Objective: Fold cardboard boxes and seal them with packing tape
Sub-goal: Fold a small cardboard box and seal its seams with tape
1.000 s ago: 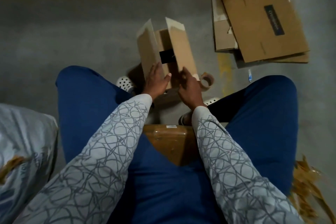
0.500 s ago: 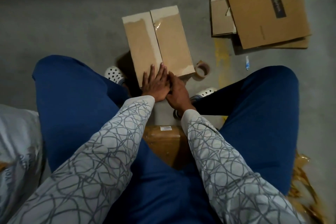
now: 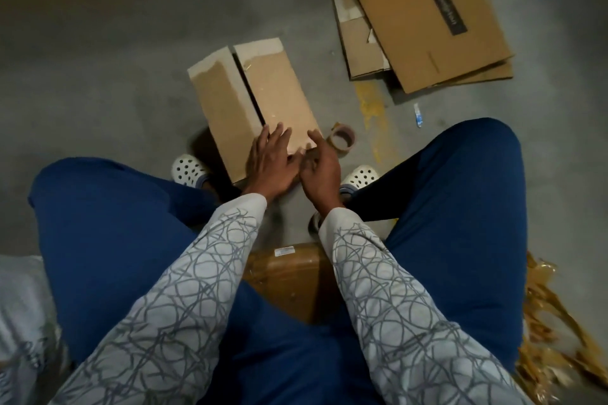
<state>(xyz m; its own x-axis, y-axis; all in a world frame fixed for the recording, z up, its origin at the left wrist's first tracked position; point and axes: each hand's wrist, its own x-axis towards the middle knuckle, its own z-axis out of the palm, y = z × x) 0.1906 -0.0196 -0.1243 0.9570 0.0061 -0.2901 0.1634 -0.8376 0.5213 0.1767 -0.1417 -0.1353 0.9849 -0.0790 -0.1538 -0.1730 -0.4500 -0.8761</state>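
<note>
Nearest the camera, behind both wrists and between the blue-trousered knees, a brown tape-wrapped parcel (image 3: 289,276) lay under the forearms. The left hand (image 3: 271,161) lay flat, fingers straight and spread, pressing the near end of the cardboard box (image 3: 256,102) close to its centre seam. The right hand (image 3: 320,168) sat just beside the left, the two nearly touching, its fingers loosely bent against the box's near right corner; nothing was seen gripped, though blur hid the fingertips. The box stood on the concrete floor (image 3: 115,59) and ran away from the hands, its two top flaps folded down with a dark gap between them. A white perforated shoe (image 3: 187,169) showed to the left of the left hand. Just beyond and right of the right hand lay a roll of packing tape (image 3: 342,140), beside the box but apart from it. Farther off to the right, flattened cardboard sheets (image 3: 424,16) were stacked on the floor.
</note>
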